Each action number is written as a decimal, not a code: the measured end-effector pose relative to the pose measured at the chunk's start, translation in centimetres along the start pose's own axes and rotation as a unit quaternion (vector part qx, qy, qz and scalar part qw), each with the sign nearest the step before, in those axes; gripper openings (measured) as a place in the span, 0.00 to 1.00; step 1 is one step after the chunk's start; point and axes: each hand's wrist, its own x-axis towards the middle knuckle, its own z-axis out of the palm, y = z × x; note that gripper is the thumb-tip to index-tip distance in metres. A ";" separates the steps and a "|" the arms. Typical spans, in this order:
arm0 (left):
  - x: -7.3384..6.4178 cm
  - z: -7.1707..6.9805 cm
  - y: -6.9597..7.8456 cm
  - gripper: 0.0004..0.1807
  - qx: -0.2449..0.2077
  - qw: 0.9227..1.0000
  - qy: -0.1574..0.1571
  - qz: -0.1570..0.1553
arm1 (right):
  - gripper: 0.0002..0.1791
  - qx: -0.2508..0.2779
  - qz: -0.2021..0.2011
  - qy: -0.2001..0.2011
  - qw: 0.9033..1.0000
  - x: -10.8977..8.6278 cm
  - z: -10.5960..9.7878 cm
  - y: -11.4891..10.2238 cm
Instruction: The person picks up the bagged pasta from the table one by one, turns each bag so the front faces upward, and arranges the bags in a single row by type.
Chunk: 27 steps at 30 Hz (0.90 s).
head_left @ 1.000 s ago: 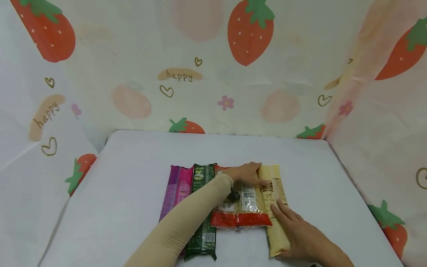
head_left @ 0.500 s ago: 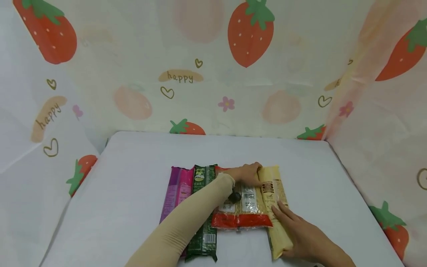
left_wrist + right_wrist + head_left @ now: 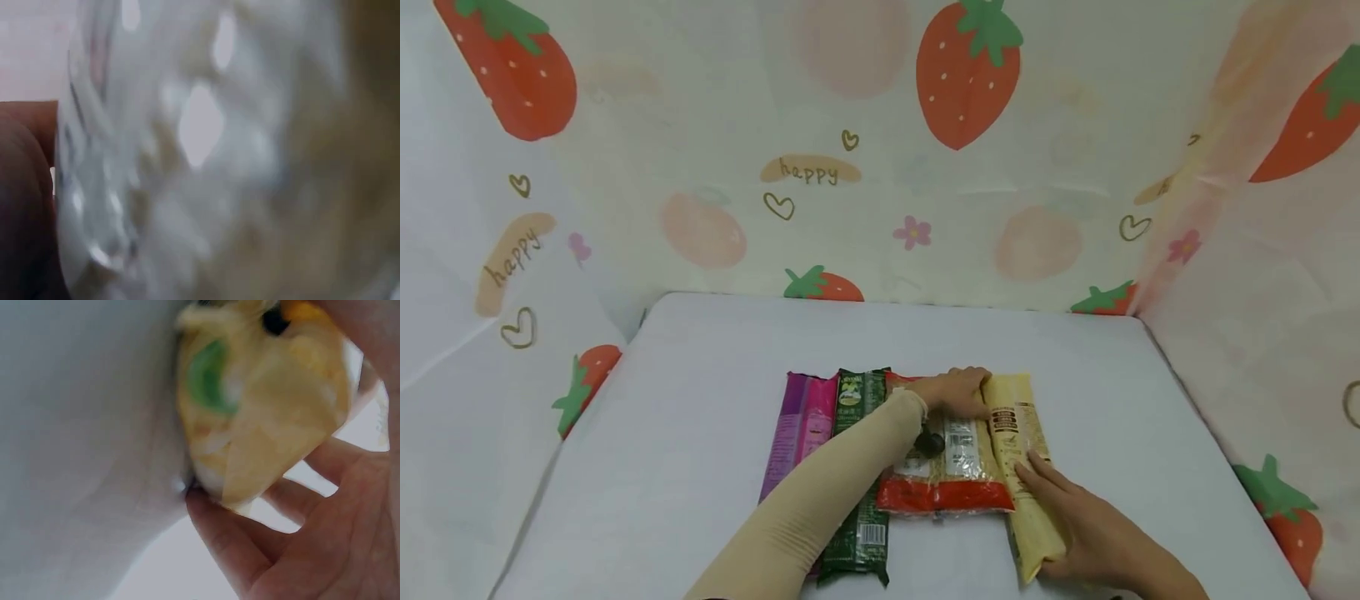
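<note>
A clear packet with red ends and tan contents [image 3: 947,493] lies between a dark green packet [image 3: 872,546] and a yellow packet [image 3: 1017,433]. My left hand [image 3: 951,393] reaches across the table and lies over the clear packet's far half, its fingers bent at that packet's right edge against the yellow one. Blurred shiny plastic [image 3: 200,150] fills the left wrist view, with part of the hand passing behind it. My right hand [image 3: 1093,533] grips the near end of the yellow packet, fingertips on its right side; the right wrist view shows fingers curved about that end.
A purple and pink packet [image 3: 797,425] lies leftmost in the row, partly under my left sleeve [image 3: 820,492]. A small black piece [image 3: 931,442] sits by the left wrist. Strawberry-print cloth [image 3: 880,225] stands around the white table [image 3: 685,400].
The near end of the yellow packet has swung slightly right with my right hand. My left thumb has drawn back to the yellow packet's left edge. The other packets keep their places.
</note>
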 end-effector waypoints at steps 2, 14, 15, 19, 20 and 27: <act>0.0 0.1 -0.1 0.39 -0.011 1.000 0.008 -0.006 | 0.66 0.013 -0.003 -0.001 1.000 0.0 -0.1 0.1; 0.5 0.3 0.1 0.30 -0.120 0.992 0.039 0.009 | 0.68 0.072 0.005 0.003 0.997 -0.5 -0.2 0.7; 0.5 0.3 0.2 0.30 -0.129 0.991 0.040 0.014 | 0.68 0.078 0.003 0.007 0.997 -0.6 -0.2 0.8; 0.0 -0.1 0.4 0.29 -0.170 0.983 0.054 0.042 | 0.68 0.107 -0.017 0.033 0.994 -0.7 0.0 1.0; -0.1 -0.2 0.4 0.29 -0.178 0.981 0.060 0.046 | 0.68 0.110 -0.025 0.043 0.993 -0.7 0.0 1.0; -0.7 -0.8 0.0 0.25 -0.216 0.970 0.107 0.045 | 0.66 0.132 -0.068 0.084 0.985 -0.4 -0.2 1.0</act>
